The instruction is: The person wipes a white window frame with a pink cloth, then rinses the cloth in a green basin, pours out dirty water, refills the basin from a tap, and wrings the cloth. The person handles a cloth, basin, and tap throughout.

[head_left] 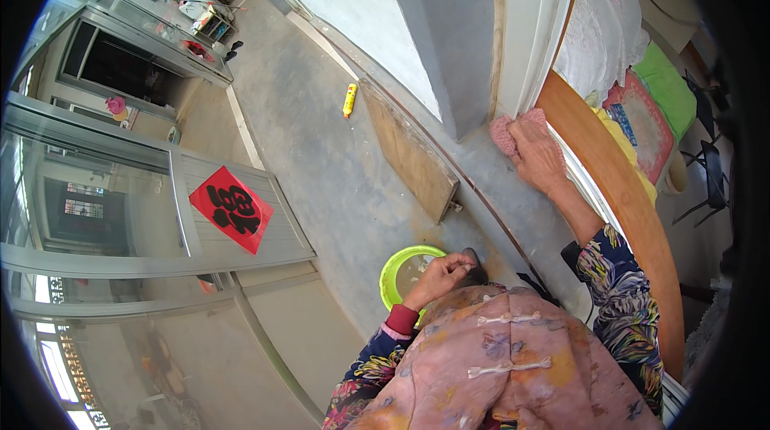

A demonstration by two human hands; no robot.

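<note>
My right hand is closed over a pink cloth. It presses the cloth against the lower corner of a white window frame, where the frame meets the grey sill. In front of my body, my left hand is held with its fingers curled together, and nothing shows in them. Just beyond that hand, a lime-green basin stands on the floor, holding cloudy water. My left hand partly covers the basin's near side. A dark shoe shows beside the hand.
A wooden board lies along the wall's foot, with a yellow bottle near its far end. Glass-and-metal doors with a red paper diamond stand at left. Inside the window is a wooden ledge, with folded bedding beyond.
</note>
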